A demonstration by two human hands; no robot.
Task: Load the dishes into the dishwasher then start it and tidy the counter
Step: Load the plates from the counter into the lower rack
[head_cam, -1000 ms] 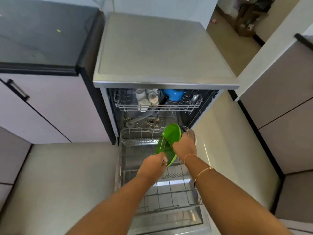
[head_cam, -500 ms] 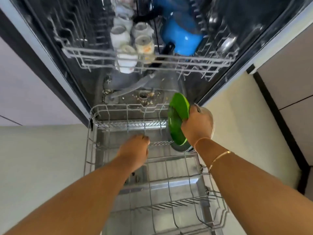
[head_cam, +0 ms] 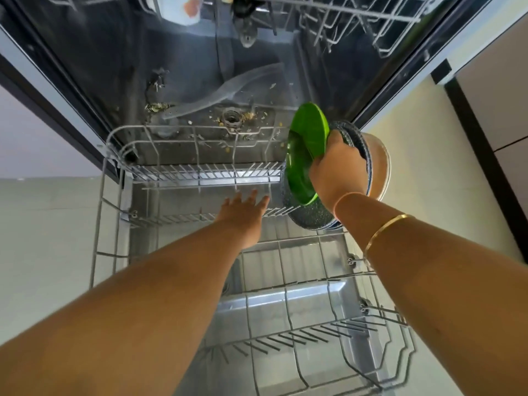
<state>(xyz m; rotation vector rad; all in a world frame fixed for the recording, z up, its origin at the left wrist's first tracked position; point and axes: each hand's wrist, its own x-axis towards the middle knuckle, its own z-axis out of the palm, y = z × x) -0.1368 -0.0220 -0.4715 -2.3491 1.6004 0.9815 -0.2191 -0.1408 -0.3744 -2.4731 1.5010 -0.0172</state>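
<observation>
The dishwasher stands open with its lower wire rack (head_cam: 183, 167) pulled out over the door. My right hand (head_cam: 337, 170) grips a stack of dishes held on edge at the rack's far right: a green plate (head_cam: 305, 150) in front, a dark speckled plate (head_cam: 303, 212) under it, and a brownish dish (head_cam: 380, 164) behind. The stack's lower edge is down among the tines. My left hand (head_cam: 243, 212) reaches into the middle of the rack with fingers spread straight, holding nothing.
Food scraps lie around the drain (head_cam: 233, 118) on the tub floor, beside the spray arm (head_cam: 223, 92). The upper rack (head_cam: 357, 21) hangs above at the top. Pale floor tiles flank the door, and cabinet fronts (head_cam: 497, 95) stand to the right.
The view has closed in on the lower rack. My left hand has opened and reached further forward. The stack of dishes in my right hand sits lower, at the rack's right side.
</observation>
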